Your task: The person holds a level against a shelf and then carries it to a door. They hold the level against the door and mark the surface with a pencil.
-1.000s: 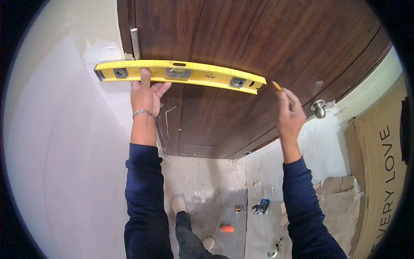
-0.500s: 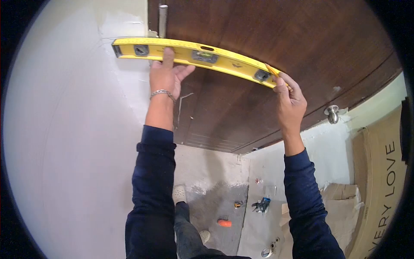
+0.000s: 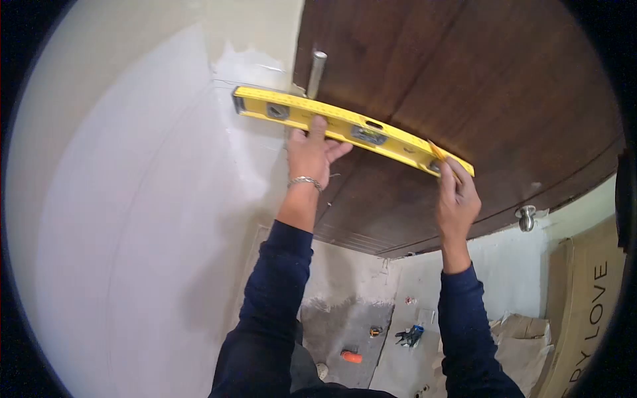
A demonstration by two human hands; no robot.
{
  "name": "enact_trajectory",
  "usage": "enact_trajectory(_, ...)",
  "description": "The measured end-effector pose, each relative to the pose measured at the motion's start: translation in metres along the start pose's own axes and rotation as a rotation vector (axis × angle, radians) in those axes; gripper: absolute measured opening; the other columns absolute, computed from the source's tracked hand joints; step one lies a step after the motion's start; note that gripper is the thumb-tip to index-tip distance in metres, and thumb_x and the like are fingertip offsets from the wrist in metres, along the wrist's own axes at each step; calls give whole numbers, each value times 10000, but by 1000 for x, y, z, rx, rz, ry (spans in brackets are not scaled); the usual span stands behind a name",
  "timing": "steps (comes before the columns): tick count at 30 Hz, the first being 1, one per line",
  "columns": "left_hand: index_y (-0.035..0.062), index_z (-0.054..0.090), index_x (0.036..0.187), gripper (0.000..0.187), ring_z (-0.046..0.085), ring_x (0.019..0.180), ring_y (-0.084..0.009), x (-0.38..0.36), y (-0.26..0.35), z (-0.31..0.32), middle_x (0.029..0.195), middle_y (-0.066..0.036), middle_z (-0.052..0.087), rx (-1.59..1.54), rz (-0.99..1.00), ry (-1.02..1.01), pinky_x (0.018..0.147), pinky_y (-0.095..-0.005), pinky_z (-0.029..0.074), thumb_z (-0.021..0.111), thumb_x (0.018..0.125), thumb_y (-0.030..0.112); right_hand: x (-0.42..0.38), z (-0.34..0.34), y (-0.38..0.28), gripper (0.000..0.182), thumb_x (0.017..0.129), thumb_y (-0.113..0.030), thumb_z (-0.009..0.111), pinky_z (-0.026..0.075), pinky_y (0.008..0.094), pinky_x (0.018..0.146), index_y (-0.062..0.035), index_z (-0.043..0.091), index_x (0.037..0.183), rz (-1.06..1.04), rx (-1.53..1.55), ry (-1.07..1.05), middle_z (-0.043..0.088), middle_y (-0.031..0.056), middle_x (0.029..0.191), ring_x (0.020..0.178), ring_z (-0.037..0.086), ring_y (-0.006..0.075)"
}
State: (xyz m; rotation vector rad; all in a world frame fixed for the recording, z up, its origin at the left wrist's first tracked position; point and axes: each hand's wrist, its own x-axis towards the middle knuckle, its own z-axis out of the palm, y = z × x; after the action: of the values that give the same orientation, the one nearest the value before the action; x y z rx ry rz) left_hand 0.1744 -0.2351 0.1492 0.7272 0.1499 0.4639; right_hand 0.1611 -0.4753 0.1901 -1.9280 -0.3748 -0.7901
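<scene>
A yellow spirit level (image 3: pixel 337 124) spans from the pale wall onto the dark wooden door, dipping toward its right end. My left hand (image 3: pixel 308 158) grips it from below, thumb over the front face left of the centre vial. A chain bracelet (image 3: pixel 304 180) circles that wrist. Near the level's right end, my right hand (image 3: pixel 458 202) pinches a yellow pencil (image 3: pixel 436 151), its tip rising to the level's upper edge. Those fingers overlap the level's face, partly covering the right vial. Just above the left part stands a metal hinge barrel (image 3: pixel 317 74) at the door's edge.
A round metal doorknob (image 3: pixel 526 217) sits at the door's right side. Below on the floor are an orange object (image 3: pixel 352 357), a small yellow-black item (image 3: pixel 376 331) and a black-and-blue tool (image 3: pixel 410 336). Cardboard (image 3: pixel 584 305) leans at the right.
My view has shifted, so the level and door appear further right and lower. My right hand with the pencil has slid slightly inward from the level's right end. The left hand keeps its grip.
</scene>
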Motion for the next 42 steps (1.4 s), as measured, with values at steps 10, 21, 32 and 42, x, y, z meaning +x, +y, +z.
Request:
enact_trajectory(10,43,418,1174,264,669,825,-242,-5,7,3,1045,-135,594,-16,-47,0,661,-355,610,491,989,217,-5,92,-74,174,835,-80,686,476,310,620,-25,684,1000,-310,53,-164,638,122,760,637,580,225)
enact_trajectory(21,50,449,1148,268,651,889,-225,-3,7,4,1063,-111,590,-71,-77,0,675,-359,595,522,980,245,7,104,-77,170,858,-120,661,484,333,638,-20,686,992,-168,-7,-138,649,144,771,675,612,252)
enact_trajectory(32,42,422,1194,322,661,845,-226,-4,9,5,1056,-117,592,-82,-74,4,676,-364,601,545,967,234,8,92,-85,161,807,-52,686,481,363,599,-26,688,966,-398,-137,-120,641,137,747,639,590,278)
enact_trajectory(42,46,408,1220,403,663,840,-222,0,0,-6,1064,-118,588,-75,-97,-1,670,-358,612,596,937,263,11,115,-96,173,821,-75,672,486,379,624,-18,673,984,-382,-36,-190,657,155,801,663,599,299)
